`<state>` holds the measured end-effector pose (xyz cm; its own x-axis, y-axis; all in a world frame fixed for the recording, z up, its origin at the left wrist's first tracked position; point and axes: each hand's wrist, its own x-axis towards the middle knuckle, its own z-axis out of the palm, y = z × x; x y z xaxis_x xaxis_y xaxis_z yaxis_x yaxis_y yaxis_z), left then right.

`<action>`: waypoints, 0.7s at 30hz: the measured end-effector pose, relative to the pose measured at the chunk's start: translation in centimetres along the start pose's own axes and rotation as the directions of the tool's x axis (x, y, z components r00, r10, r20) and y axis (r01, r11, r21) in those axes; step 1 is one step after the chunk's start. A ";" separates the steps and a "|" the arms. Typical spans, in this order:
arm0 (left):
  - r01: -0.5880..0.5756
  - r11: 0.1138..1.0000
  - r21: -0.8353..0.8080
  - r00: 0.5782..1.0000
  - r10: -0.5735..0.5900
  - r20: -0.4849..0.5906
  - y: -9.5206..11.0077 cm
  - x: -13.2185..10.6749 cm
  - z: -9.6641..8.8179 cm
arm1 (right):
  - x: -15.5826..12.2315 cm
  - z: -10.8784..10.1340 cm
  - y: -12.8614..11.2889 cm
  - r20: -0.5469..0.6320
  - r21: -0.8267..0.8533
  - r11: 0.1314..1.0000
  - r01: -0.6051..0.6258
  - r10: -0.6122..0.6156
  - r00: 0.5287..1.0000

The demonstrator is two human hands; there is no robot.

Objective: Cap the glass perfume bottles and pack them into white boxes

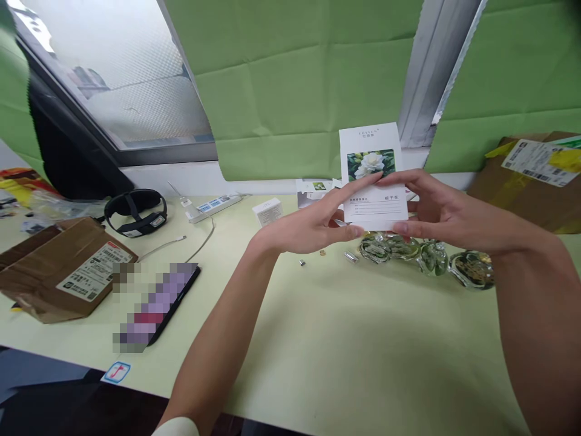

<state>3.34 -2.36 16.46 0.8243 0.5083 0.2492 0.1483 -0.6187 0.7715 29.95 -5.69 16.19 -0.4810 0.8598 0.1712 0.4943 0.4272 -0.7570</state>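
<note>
A white printed card [373,209], or the flat face of a small packet, is held up above the back of the table; it shows a white flower photo and some printed lines. My left hand [318,221] grips its left edge, with the thumb low and the fingers across the front. On the other side my right hand [436,206] pinches the right edge the same way. Below and behind the hands lie several clear glass ornaments [374,248] in a row. A small metal cylinder [351,257] and a tiny metal piece [302,263] rest just left of them.
A small white box [267,212] stands by the power strip [213,208] near the wall. Leftward are a phone [163,303], a black headband device [136,213] and a cardboard box [68,266]. Another carton [526,194] is at the back right, beneath green curtains [308,91].
</note>
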 end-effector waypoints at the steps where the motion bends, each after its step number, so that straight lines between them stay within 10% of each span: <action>1: -0.004 1.000 -0.002 1.000 0.004 0.002 0.1 0.0 0.0 | -0.1 0.0 -0.1 0.000 -0.004 1.000 0.000 0.000 1.000; 21: -0.031 0.999 -0.006 0.999 0.031 0.041 -0.4 -0.1 -0.4 | -0.3 -0.3 0.2 0.027 0.064 0.998 -0.018 0.016 0.999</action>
<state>2.99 -1.91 16.37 0.8503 0.4637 0.2491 0.1190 -0.6303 0.7671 30.41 -5.76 16.25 -0.4925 0.8587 0.1415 0.4556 0.3929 -0.7988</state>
